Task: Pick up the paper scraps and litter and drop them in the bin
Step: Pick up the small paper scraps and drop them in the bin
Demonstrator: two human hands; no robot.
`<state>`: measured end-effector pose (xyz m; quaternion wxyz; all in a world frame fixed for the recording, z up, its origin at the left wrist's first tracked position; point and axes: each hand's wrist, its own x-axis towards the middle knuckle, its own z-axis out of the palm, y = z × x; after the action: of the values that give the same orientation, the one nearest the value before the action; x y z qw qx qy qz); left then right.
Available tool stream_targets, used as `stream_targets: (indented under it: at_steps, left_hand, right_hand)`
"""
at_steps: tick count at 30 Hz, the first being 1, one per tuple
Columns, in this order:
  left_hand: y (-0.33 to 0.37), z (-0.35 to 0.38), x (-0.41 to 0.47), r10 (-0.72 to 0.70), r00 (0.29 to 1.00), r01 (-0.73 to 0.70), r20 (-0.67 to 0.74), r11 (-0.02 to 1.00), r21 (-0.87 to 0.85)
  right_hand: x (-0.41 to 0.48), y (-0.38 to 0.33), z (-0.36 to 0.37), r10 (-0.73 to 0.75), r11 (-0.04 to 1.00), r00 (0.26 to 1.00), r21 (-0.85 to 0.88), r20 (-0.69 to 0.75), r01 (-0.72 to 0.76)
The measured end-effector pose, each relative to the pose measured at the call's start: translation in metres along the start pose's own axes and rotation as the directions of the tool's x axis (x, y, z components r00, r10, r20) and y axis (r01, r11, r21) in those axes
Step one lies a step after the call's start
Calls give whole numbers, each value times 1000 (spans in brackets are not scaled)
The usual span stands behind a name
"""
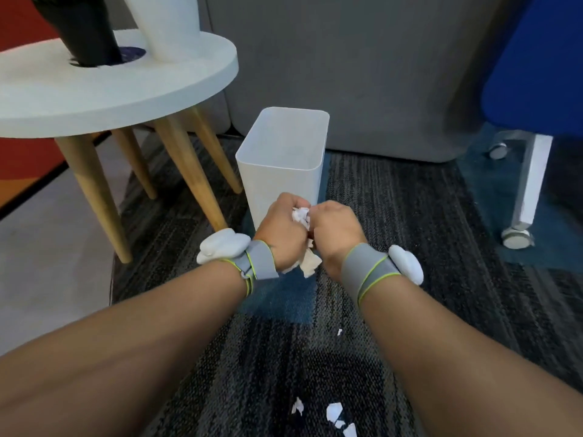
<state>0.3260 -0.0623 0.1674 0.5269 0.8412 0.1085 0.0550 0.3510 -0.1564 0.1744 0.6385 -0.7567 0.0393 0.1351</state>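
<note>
Dark striped carpet (394,216) underfoot, blue patches here and there; grey upholstered panel (362,74) behind.

Left hand (280,234) and right hand (334,234) pressed together just in front of the near wall of the bin, knuckles up. Both clenched on one wad of crumpled paper (301,216); white folds showing between the fists at top, a pale tail of the same wad hanging out below them. Grey wrist straps with lime edging on both wrists, each carrying a white rounded pod on the outer side.

White rectangular bin (280,162) upright on the carpet, directly beyond the hands, open top; contents cannot be told from this angle.

Loose scraps on carpet near bottom edge, between the forearms: small white scrap (297,406), larger torn scraps (334,413) beside it, one tiny fleck (339,332) farther up, well apart from the rest.

Left of bin: round white side table (110,89) on tapered wooden legs, black object and white object standing on top. Right: blue chair (536,74), white caster leg.
</note>
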Motion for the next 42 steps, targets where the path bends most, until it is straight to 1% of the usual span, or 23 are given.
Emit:
stream_targets:
  at_steps: [2, 4, 6, 9, 10, 12, 14, 17, 19, 23, 25, 28, 29, 30, 32, 34, 36, 38, 40, 42]
  left_hand:
    - [12, -9, 16, 60, 998, -59, -26, 998, 19]
    - [25, -20, 31, 104, 993, -102, -56, 994, 26]
    - [36, -30, 46, 137, 987, -136, -83, 990, 19]
    - [46, -46, 64, 164, 977, -159, -138, 986, 42]
    - [47, -50, 70, 158, 974, -151, -162, 987, 57]
    - [48, -57, 81, 106, 976, -103, -192, 994, 26]
    - [47, -61, 89, 58, 976, -58, -209, 998, 7]
    - [45, -66, 100, 25, 960, -10, -277, 998, 58]
    - [44, -67, 105, 3, 950, 23, -314, 996, 81]
    - [40, -65, 116, -41, 959, 59, -279, 997, 56]
    - [39, -64, 119, -69, 961, 64, -268, 998, -28]
    - [39, -65, 122, -119, 965, 82, -235, 984, -161]
    - [40, -66, 121, -129, 968, 88, -217, 978, -188]
    - [41, -68, 120, -126, 972, 91, -200, 980, -176]
    - [41, -71, 114, -93, 983, 80, -157, 993, -88]
    - [39, -73, 103, -50, 991, 49, -122, 999, -9]
    - [36, -74, 94, 23, 993, -13, -118, 997, 82]
    - [32, -74, 86, 129, 983, -104, -129, 977, 183]
    - [33, -69, 75, 231, 963, -198, -141, 956, 217]
    - [34, -58, 60, 286, 947, -258, -147, 949, 181]
  right_hand:
    - [13, -15, 2, -50, 996, 998, 67, -43, 53]
    - [24, -35, 6, -94, 990, 994, 96, -63, 99]
    - [35, -54, 9, -126, 981, 989, 136, -76, 136]
    - [53, -75, 11, -157, 974, 983, 150, -97, 171]
    - [58, -81, 12, -148, 976, 984, 146, -103, 163]
    - [68, -89, 15, -106, 981, 990, 155, -95, 119]
    - [74, -93, 16, -61, 977, 997, 201, -54, 71]
    - [79, -91, 13, -64, 982, 998, 180, 25, 58]
    - [79, -88, 14, -65, 984, 998, 167, 24, 60]
    - [78, -84, 18, -4, 973, 1000, 231, 4, 3]
    - [80, -83, 17, 7, 965, 1000, 261, 22, -13]
    - [82, -84, 10, 5, 979, 999, 204, 48, -15]
    - [82, -85, 9, -8, 985, 998, 172, 57, -1]
    - [81, -87, 8, -20, 989, 998, 150, 60, 11]
    - [78, -89, 5, -18, 991, 999, 131, 44, 12]
    - [71, -87, 5, -16, 988, 999, 153, 52, 8]
    - [64, -82, 5, -37, 985, 998, 169, 46, 29]
    - [56, -77, 6, -95, 990, 995, 103, 1, 94]
    - [44, -72, 8, -173, 984, 985, 30, -16, 174]
    - [33, -65, 9, -223, 975, 975, -21, -22, 222]
